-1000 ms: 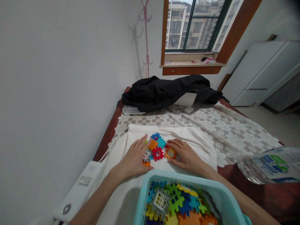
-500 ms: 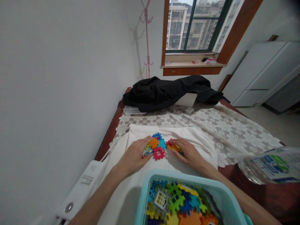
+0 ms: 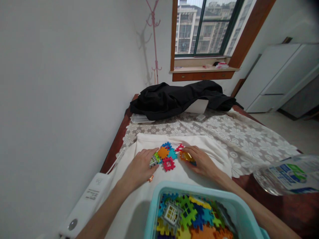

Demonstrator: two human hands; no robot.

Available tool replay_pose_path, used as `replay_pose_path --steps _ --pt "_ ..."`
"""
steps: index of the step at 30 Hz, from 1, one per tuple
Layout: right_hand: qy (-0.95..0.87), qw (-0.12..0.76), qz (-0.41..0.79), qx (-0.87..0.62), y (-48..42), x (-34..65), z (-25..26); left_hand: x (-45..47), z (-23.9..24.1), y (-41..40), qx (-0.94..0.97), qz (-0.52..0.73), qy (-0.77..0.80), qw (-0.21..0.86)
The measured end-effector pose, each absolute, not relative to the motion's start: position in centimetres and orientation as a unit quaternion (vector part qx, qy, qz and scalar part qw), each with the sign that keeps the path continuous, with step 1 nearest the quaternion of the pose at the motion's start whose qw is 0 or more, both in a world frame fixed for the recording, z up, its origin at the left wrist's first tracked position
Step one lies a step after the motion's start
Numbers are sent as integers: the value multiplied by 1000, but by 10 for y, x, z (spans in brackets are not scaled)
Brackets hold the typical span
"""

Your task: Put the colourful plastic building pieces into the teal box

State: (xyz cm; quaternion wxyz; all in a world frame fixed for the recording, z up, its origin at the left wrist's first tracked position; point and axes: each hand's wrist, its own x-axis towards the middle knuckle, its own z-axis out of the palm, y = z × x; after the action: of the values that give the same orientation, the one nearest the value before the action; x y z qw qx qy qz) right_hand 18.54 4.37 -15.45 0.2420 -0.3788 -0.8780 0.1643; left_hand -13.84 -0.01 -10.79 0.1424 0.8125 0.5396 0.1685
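Nearest me sits the teal bin (image 3: 152,212), with a heap of loose tiles (image 3: 189,217) in it, green, blue, yellow, orange and one grey window piece, none of them joined as far as I can see. A clear bottle (image 3: 286,176) lies at my right, on the bare wood.

Beyond the bin, on the white cloth (image 3: 214,146), my left hand (image 3: 139,167) lies nearly flat, fingers loosely curled onto the left edge of the joined cluster (image 3: 165,156); I press it more than grip it. The cluster is a small patch: orange, blue, green, a red frame tile and a grey one under my fingertips. One small orange piece (image 3: 150,178) lies loose by my left palm. My right hand (image 3: 199,161) is closed around a bunch of tiles (image 3: 184,155), orange and red with a bit of blue, held just beside the cluster's right edge, perhaps touching it.

I judge the build barely begun: a few tiles joined, most in the bin.

Farther off lie the lace cloth (image 3: 239,132), a black jacket (image 3: 174,98), and the window (image 3: 204,26).
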Motion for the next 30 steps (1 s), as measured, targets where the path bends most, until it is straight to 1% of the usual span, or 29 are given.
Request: replay_pose_path --steps 9,15,19,23,27,30 --pt "-885 226 164 -374 45 186 -160 -138 -100 1 783 172 575 162" --pt "-881 238 174 -369 45 186 -160 -138 -98 1 762 194 589 186" --pt "-877 241 187 -371 44 187 -151 -141 -95 2 754 209 592 190" --pt "-881 215 176 -382 42 192 -139 -145 -92 3 739 218 606 194" --pt "-878 192 190 -394 47 202 -134 -147 -88 4 741 197 614 186" --pt "-868 203 225 -393 52 208 -137 -150 -80 4 750 164 615 181"
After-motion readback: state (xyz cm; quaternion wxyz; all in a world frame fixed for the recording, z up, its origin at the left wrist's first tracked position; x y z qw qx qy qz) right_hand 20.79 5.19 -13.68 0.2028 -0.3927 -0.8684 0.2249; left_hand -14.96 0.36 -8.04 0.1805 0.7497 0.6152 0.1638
